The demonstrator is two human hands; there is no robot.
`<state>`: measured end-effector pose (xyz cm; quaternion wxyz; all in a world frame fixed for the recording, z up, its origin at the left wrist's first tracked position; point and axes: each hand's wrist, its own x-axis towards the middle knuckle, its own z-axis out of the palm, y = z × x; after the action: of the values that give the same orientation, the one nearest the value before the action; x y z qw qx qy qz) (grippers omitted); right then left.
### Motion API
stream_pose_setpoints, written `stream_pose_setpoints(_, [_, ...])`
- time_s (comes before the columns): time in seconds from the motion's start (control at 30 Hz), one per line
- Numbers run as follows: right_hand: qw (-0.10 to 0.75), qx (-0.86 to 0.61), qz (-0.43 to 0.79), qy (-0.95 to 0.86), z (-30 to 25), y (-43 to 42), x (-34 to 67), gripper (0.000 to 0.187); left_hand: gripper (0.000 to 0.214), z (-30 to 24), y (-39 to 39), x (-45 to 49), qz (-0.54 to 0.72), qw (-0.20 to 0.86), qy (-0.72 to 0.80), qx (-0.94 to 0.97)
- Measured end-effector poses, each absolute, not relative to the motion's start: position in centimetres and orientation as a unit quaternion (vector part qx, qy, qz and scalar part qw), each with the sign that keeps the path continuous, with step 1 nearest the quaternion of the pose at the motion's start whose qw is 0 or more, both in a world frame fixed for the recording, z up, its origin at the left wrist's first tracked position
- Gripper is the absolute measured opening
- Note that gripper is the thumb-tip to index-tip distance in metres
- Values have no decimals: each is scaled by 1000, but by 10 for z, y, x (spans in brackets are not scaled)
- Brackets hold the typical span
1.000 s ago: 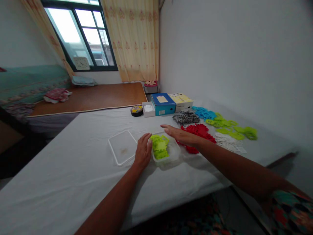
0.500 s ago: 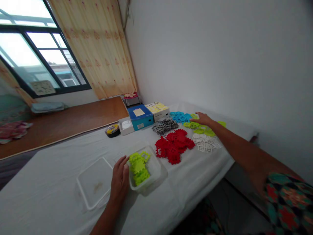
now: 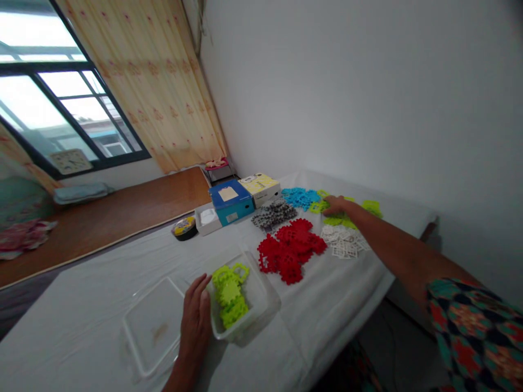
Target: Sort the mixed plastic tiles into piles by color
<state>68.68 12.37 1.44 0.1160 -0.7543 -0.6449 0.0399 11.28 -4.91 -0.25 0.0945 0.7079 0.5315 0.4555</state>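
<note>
My left hand rests flat against the left wall of a clear plastic container, fingers stretched along it. Inside the container lie several lime-green interlocking pieces. My right hand reaches far across the white-covered table and lies on a loose pile of lime-green pieces near the wall; its fingers curl down onto them, and I cannot make out whether any piece is gripped. Beside that pile sit red pieces, white pieces, blue pieces and grey pieces.
The container's clear lid lies left of my left hand. A blue box, a yellow-topped box, a small white box and a round tin stand at the table's far edge. The wall is close on the right.
My right hand went from hovering by the container out to the green pile near the wall. The view swung right. My left hand stayed on the container's side.
</note>
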Motion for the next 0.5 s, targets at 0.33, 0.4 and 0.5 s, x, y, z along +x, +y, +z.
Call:
stream_pose_setpoints(0.33, [75,-786,88,-607,19,123,720,101,44,2,-51,114,454,100,535,705])
stream_pose_setpoints(0.4, [83,-784,93,-609,14,128,723,99,44,2,-51,114,454,101,534,706])
stream_pose_setpoints(0.5, [138,-757,56,-637,8,131,730,86,43,3,-51,114,456,102,533,705])
